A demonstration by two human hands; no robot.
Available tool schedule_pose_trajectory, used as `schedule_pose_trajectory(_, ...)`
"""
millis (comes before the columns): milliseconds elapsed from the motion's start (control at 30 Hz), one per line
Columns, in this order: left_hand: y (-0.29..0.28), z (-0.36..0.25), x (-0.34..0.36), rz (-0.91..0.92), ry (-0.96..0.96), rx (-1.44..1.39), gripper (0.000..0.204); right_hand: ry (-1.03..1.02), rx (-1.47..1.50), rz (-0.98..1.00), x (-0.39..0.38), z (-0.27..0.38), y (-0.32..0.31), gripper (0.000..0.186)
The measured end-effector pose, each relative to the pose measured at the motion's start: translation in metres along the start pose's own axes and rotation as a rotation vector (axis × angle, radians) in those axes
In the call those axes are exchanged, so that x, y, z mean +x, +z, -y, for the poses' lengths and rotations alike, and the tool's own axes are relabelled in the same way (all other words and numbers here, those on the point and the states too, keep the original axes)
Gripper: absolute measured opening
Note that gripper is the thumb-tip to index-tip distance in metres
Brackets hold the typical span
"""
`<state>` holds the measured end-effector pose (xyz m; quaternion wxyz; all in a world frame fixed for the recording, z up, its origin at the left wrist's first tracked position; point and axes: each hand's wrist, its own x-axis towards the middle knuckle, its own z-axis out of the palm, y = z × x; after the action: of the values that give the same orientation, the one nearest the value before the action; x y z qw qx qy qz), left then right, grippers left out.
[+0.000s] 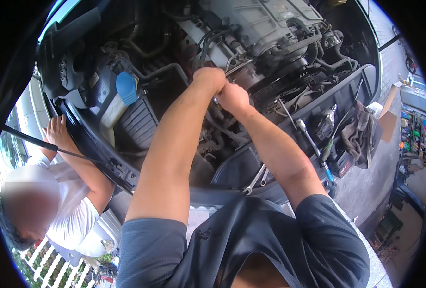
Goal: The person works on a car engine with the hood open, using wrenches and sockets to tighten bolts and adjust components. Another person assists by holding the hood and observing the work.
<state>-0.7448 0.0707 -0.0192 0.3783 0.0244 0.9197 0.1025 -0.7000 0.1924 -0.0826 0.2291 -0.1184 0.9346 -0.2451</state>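
Over the open engine bay, both my arms reach forward and my hands meet beside the engine (275, 24). My left hand (210, 78) is bent down at the wrist with its fingers curled, mostly hidden behind the back of the hand. Right against it, my right hand (234, 99) is closed in a fist. Whatever the two hands grip is hidden between them. Dark cables (208, 44) and a metal pipe (239, 66) run just beyond my knuckles. A blue filler cap (126, 86) on a pale neck stands to the left.
Combination wrenches (254, 181) lie on the front trim. A long ratchet with a blue grip (314, 146), a green-handled tool (326, 150), a power tool (326, 124) and a grey cloth (359, 132) rest at right. A co-worker (78, 197) leans at the left fender.
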Motion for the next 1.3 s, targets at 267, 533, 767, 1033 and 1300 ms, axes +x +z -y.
schedule_pose_trajectory(267, 0.005, 0.0, 0.008, -0.004, -0.084, 0.009, 0.044, -0.068, 0.068, -0.049, -0.001, -0.001, 0.005, 0.034)
schedule_pose_trajectory(533, 0.001, -0.002, -0.001, -0.018, -0.042, 0.038, 0.033, -0.072, -0.022, -0.006, 0.003, -0.003, -0.002, 0.026)
schedule_pose_trajectory(767, 0.006, 0.001, 0.009, 0.002, -0.073, 0.045, 0.038, -0.063, -0.002, 0.022, 0.002, -0.005, -0.001, 0.026)
schedule_pose_trajectory(1033, -0.001, -0.005, -0.001, 0.014, -0.055, 0.065, 0.038, -0.029, 0.011, -0.069, 0.001, -0.003, 0.004, 0.03)
schedule_pose_trajectory(1300, -0.001, -0.007, 0.001, 0.024, -0.074, 0.09, 0.039, -0.067, 0.023, 0.006, 0.0, -0.007, 0.001, 0.031)
